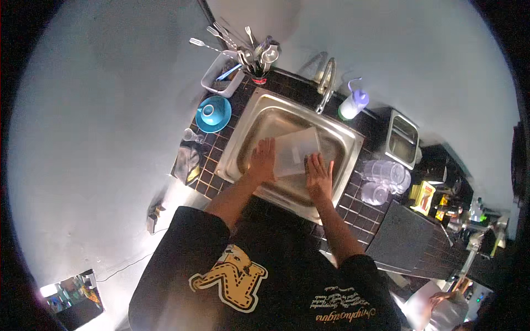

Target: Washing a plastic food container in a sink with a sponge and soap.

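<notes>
A translucent, whitish plastic container (292,154) is tilted over the basin of a stainless steel sink (285,194). My left hand (262,159) lies along the container's left side, fingers straight and pointing away from me. At its right side, my right hand (318,176) has its fingers stretched along the edge. The container is held between the two hands; both palms are hidden. Whether it touches the basin floor I cannot tell. Behind the sink a curved chrome faucet (327,85) rises over the rim.
Left of the sink are a blue cup (213,113) upside down on a saucer, a plastic tray (219,76) and a holder of cutlery (258,62). A pump bottle (353,105), a metal pan (402,140) and clear plastic jars (383,176) stand to the right. Another person (439,308) is at lower right.
</notes>
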`<state>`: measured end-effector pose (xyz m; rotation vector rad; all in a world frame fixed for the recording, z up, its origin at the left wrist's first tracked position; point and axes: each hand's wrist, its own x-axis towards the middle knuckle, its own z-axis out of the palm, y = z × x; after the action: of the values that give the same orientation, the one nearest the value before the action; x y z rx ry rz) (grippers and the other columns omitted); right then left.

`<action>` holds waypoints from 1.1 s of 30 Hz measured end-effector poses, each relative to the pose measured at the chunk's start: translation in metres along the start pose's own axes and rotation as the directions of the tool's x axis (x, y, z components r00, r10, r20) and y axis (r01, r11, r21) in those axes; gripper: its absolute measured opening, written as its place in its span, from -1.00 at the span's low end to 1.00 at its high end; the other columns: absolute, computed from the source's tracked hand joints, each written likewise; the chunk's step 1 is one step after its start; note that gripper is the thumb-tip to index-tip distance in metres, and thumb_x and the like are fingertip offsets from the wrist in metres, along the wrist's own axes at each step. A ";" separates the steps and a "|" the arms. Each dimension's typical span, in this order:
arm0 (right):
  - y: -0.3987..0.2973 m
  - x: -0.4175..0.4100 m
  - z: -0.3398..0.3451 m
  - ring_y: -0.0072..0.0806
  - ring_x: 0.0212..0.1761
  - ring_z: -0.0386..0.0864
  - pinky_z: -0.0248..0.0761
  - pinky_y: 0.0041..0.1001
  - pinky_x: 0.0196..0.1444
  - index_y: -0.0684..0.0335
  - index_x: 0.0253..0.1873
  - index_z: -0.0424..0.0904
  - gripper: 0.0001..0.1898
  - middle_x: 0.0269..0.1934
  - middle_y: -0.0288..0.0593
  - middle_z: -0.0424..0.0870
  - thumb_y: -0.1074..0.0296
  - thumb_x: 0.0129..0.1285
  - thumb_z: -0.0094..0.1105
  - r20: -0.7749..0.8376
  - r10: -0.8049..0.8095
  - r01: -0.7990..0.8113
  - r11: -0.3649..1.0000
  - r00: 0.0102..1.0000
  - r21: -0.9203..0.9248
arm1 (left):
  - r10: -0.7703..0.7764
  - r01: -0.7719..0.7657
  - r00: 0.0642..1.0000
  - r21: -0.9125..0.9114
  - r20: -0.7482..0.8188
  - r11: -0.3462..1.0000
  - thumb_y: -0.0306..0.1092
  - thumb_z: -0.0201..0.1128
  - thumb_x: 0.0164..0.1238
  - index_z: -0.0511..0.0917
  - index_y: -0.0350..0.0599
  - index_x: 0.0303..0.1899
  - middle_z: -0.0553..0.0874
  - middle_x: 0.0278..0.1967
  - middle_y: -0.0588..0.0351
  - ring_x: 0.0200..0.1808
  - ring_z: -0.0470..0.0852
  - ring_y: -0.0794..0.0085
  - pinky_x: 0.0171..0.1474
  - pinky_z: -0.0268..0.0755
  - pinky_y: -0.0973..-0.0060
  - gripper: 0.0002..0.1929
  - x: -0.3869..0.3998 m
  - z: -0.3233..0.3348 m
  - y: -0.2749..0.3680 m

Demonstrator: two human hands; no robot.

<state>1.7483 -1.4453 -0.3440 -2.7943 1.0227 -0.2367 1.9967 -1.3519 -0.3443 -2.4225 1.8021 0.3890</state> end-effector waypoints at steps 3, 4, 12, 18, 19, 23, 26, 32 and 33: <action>-0.003 -0.007 0.012 -0.08 0.76 0.22 -0.17 0.22 0.80 0.23 0.53 0.54 -0.47 0.61 -0.11 0.48 0.42 0.49 0.07 -0.134 0.075 -0.030 0.950 0.988 0.310 | 0.002 0.003 0.995 -0.051 0.101 0.999 0.22 0.83 -0.27 -0.14 -0.36 0.72 0.17 0.68 -0.38 0.67 0.25 -0.21 0.65 0.24 -0.05 0.62 -0.009 -0.024 0.001; -0.011 -0.009 0.009 -0.02 0.70 0.34 -0.09 0.19 0.79 0.27 0.44 0.63 -0.51 0.50 -0.03 0.61 0.51 0.46 0.07 -0.238 0.165 -0.041 0.891 0.957 0.452 | -0.008 0.013 0.995 -0.050 0.096 0.999 0.22 0.83 -0.27 -0.14 -0.36 0.72 0.17 0.68 -0.38 0.67 0.25 -0.21 0.65 0.24 -0.05 0.62 -0.010 -0.026 -0.005; -0.020 0.062 -0.024 0.12 0.65 0.39 0.24 -0.05 0.71 0.23 0.39 0.67 -0.48 0.49 0.10 0.61 0.68 0.40 -0.01 -0.349 0.329 -0.019 0.751 0.877 0.660 | 0.159 0.305 0.752 -0.552 0.639 0.776 0.28 0.47 0.41 0.12 -0.36 0.68 0.39 0.59 -0.34 0.62 0.40 -0.06 0.65 0.26 0.10 0.12 0.008 -0.010 -0.054; -0.017 0.038 -0.005 0.12 0.70 0.29 0.27 -0.06 0.70 0.10 0.46 0.61 -0.41 0.60 0.00 0.47 0.64 0.35 0.10 -0.083 0.095 -0.044 0.875 0.992 0.483 | -0.102 0.014 0.992 -0.743 -0.074 0.669 0.08 0.68 0.17 -0.12 -0.37 0.73 0.24 0.65 -0.45 0.68 0.27 -0.20 0.70 0.15 0.06 0.34 -0.028 0.037 0.023; -0.024 0.028 -0.008 0.14 0.69 0.30 0.28 -0.05 0.70 0.13 0.46 0.60 -0.42 0.59 -0.02 0.49 0.59 0.34 0.15 -0.056 0.081 -0.044 0.875 0.995 0.482 | -0.100 0.013 0.992 -0.746 -0.072 0.665 0.08 0.68 0.17 -0.12 -0.37 0.73 0.24 0.65 -0.45 0.68 0.27 -0.20 0.70 0.15 0.06 0.34 -0.026 0.038 0.026; -0.036 -0.005 0.018 0.03 0.72 0.26 0.12 -0.01 0.76 0.24 0.42 0.60 -0.48 0.64 -0.02 0.39 0.48 0.36 0.19 0.100 -0.255 0.194 0.892 0.962 0.408 | -0.021 0.038 0.999 -0.737 0.032 0.675 -0.04 0.76 0.10 -0.24 -0.36 0.73 0.17 0.68 -0.45 0.70 0.23 -0.23 0.72 0.10 0.08 0.43 -0.021 0.056 0.011; -0.018 0.034 0.008 0.11 0.72 0.21 0.09 0.08 0.75 0.23 0.52 0.48 -0.44 0.62 0.04 0.38 0.34 0.44 0.19 0.247 -0.137 0.078 0.969 0.959 0.232 | 0.037 -0.049 0.999 -0.736 -0.033 0.675 0.00 0.72 0.14 -0.33 -0.35 0.73 0.28 0.61 -0.50 0.59 0.36 -0.34 0.63 0.25 0.02 0.45 -0.012 0.051 0.012; -0.032 0.039 0.026 0.06 0.68 0.27 0.19 0.03 0.69 0.33 0.53 0.42 -0.35 0.54 0.11 0.45 0.39 0.33 0.24 0.034 -0.378 0.379 0.916 0.925 -0.132 | 0.000 0.148 0.982 -0.764 0.191 0.628 -0.09 0.74 0.12 -0.36 -0.29 0.74 0.07 0.71 -0.48 0.72 0.17 -0.23 0.73 0.08 0.09 0.47 -0.018 0.044 0.013; -0.026 0.054 0.035 0.06 0.68 0.27 0.19 0.03 0.69 0.33 0.53 0.42 -0.35 0.54 0.11 0.45 0.39 0.33 0.24 0.019 -0.387 0.385 0.912 0.922 -0.141 | 0.016 0.115 0.987 -0.768 0.161 0.630 -0.10 0.74 0.12 -0.36 -0.28 0.74 0.07 0.70 -0.49 0.72 0.17 -0.23 0.73 0.09 0.09 0.46 -0.011 0.056 0.007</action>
<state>1.8116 -1.4577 -0.3675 -3.1085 0.4916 -0.2301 1.9790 -1.3313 -0.3949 -2.7938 1.6991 1.6105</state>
